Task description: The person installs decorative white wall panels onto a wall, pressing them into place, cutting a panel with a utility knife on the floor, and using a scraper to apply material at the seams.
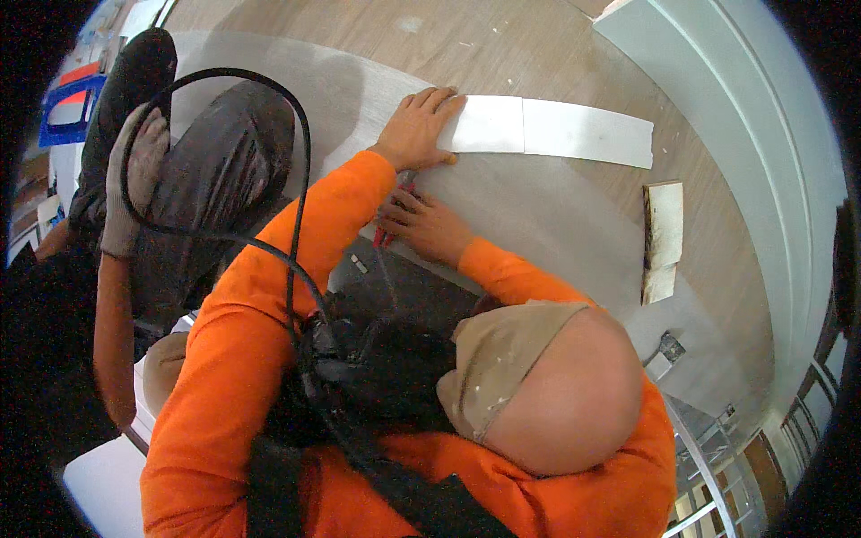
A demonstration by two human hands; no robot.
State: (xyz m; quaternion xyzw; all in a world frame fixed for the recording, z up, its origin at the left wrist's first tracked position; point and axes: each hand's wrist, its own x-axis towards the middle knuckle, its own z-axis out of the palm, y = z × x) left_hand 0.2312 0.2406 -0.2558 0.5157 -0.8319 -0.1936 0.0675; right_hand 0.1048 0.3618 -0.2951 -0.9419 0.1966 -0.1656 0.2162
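My left hand [418, 125] lies with fingers spread over the left end of a white flat strip [489, 125] on the floor. A thin seam crosses the strip, and its longer part [587, 133] runs on to the right. Close below the left wrist, my right hand [426, 229] is closed around a red-handled hand tool [380, 238]. Most of that tool is hidden under the fingers, so its exact kind does not show. Both arms are in orange sleeves.
A co-worker in dark clothes sits at left, a gloved hand [136, 166] on the leg. A black cable [303, 134] loops over my left arm. A stained board piece [662, 242] lies right, near the pale wall base [717, 99]. Metal rails [704, 466] stand lower right.
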